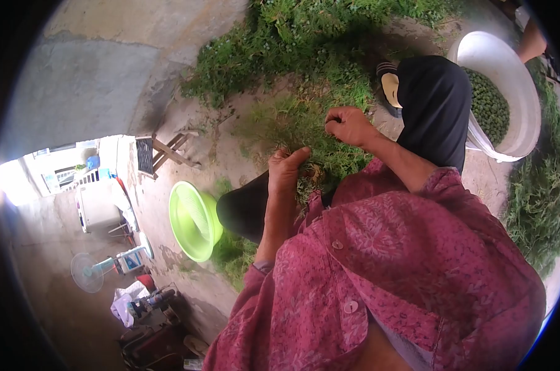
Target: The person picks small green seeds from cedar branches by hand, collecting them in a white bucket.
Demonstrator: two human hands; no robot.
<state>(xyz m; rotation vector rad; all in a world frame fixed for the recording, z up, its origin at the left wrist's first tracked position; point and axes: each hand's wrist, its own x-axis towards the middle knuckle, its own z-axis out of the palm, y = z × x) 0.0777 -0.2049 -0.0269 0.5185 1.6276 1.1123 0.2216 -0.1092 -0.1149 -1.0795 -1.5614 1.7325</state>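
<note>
left hand (286, 166) pinches sprigs (280, 147); right hand (349, 126) curled, open gap between

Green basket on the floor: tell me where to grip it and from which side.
Take the green basket by its rim, on the side away from the left knee. Come from above, thumb inside and fingers outside. The mouth is open and the rim looks exposed there, while the knee crowds the opposite side.

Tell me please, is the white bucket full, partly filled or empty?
Partly filled: small round green pieces lie inside the white bucket, and bare inner wall shows above them.
</note>
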